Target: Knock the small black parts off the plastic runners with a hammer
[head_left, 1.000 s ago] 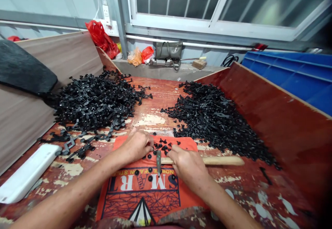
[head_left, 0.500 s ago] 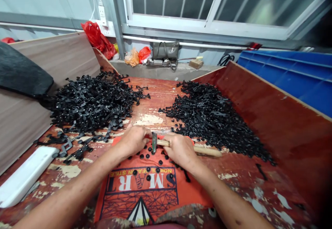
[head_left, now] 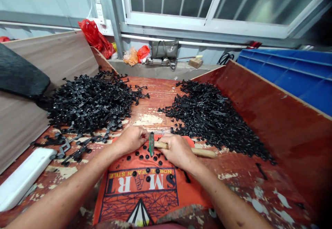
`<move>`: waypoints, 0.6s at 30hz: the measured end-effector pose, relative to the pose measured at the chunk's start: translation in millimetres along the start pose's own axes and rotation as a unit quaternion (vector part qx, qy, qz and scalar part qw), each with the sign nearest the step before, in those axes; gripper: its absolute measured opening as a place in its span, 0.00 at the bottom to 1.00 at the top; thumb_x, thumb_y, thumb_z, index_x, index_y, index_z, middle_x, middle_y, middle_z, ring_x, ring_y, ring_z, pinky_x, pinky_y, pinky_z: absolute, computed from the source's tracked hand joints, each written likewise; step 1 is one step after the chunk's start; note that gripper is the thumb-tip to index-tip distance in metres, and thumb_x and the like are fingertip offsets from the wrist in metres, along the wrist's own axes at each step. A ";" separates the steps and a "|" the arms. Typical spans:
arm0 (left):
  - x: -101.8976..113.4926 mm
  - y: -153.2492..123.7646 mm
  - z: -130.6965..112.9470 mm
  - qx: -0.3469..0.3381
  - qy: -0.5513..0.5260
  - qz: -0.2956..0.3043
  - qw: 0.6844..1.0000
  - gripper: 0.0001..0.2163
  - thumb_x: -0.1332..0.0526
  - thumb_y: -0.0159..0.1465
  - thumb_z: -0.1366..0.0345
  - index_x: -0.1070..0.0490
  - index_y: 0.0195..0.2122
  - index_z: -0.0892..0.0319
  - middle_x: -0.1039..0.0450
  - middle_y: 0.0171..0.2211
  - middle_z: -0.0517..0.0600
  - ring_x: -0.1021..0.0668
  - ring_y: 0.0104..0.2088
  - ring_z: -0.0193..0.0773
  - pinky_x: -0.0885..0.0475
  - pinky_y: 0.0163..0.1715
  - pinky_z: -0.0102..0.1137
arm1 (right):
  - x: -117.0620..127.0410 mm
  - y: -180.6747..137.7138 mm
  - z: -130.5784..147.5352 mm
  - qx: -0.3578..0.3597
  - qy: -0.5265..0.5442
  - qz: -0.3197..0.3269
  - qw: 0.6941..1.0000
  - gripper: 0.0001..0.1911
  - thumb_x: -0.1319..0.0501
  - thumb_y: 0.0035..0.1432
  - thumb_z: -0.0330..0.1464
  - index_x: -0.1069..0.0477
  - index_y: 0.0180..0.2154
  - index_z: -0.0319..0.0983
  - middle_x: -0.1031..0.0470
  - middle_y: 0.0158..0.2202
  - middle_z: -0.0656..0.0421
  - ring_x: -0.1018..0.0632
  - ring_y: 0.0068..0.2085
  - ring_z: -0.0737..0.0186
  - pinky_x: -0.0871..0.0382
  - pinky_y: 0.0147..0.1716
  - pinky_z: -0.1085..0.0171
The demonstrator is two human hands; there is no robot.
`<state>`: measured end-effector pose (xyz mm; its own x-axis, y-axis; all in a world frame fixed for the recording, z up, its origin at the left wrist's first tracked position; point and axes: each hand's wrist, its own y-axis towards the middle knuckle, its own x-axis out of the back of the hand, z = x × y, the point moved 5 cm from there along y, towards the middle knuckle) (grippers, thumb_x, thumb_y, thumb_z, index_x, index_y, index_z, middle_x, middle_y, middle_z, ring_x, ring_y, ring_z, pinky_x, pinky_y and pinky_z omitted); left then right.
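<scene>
My right hand (head_left: 178, 149) is wrapped round the wooden handle of a hammer (head_left: 151, 144); its greenish metal head stands upright over an orange printed cloth (head_left: 116, 194). Just left of the hammer head, my left hand (head_left: 132, 138) is closed, fingertips pinched together. Whatever lies between those fingertips is hidden or too small to make out. Several small round black caps (head_left: 148, 179) lie scattered on the cloth below both hands. A thin black part (head_left: 187, 177) rests beside my right wrist.
Black jointed parts are heaped at left (head_left: 88, 101), and a second pile of black pieces (head_left: 215, 115) spreads at right. A white oblong case (head_left: 26, 177) lies at the left. Wooden boards (head_left: 280, 97) edge the table; a blue crate (head_left: 287, 73) stands beyond the right one.
The hammer and my right hand have shifted slightly left and down. My left hand stays close by, moved a little left. Some caps near the hammer head show more now.
</scene>
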<state>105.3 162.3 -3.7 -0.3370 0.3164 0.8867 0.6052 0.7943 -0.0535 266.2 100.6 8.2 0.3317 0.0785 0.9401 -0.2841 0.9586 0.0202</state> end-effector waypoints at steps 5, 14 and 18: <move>4.4 -1.8 -5.6 0.030 0.007 0.036 0.999 0.09 0.42 0.55 0.71 0.22 0.28 0.55 0.23 0.26 0.43 0.26 0.27 0.33 0.39 0.30 0.27 | -4.7 -7.9 8.9 -0.004 -0.008 0.025 1.000 0.08 0.40 0.53 0.27 0.23 0.27 0.44 0.22 0.30 0.63 0.25 0.30 0.64 0.46 0.26 0.66; 14.8 -47.9 -36.7 0.069 0.189 -0.006 0.980 0.13 0.46 0.65 0.65 0.23 0.29 0.57 0.20 0.32 0.54 0.23 0.37 0.46 0.40 0.40 0.39 | 1.1 -14.7 -17.2 -0.041 0.041 -0.002 0.998 0.09 0.43 0.60 0.32 0.27 0.29 0.42 0.23 0.31 0.63 0.26 0.30 0.66 0.44 0.28 0.68; -18.5 -52.6 -58.3 0.035 0.146 0.008 0.989 0.11 0.43 0.64 0.64 0.23 0.30 0.57 0.20 0.32 0.53 0.22 0.36 0.44 0.40 0.40 0.38 | 2.0 -16.8 -16.2 -0.041 0.066 -0.001 0.997 0.09 0.40 0.58 0.32 0.29 0.25 0.42 0.25 0.27 0.65 0.28 0.29 0.67 0.46 0.27 0.69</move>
<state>121.8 84.4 9.5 -0.0991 0.1730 0.9799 0.5543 0.8274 -0.0901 286.1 89.1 4.2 0.4500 0.1070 0.8866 -0.2113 0.9774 -0.0107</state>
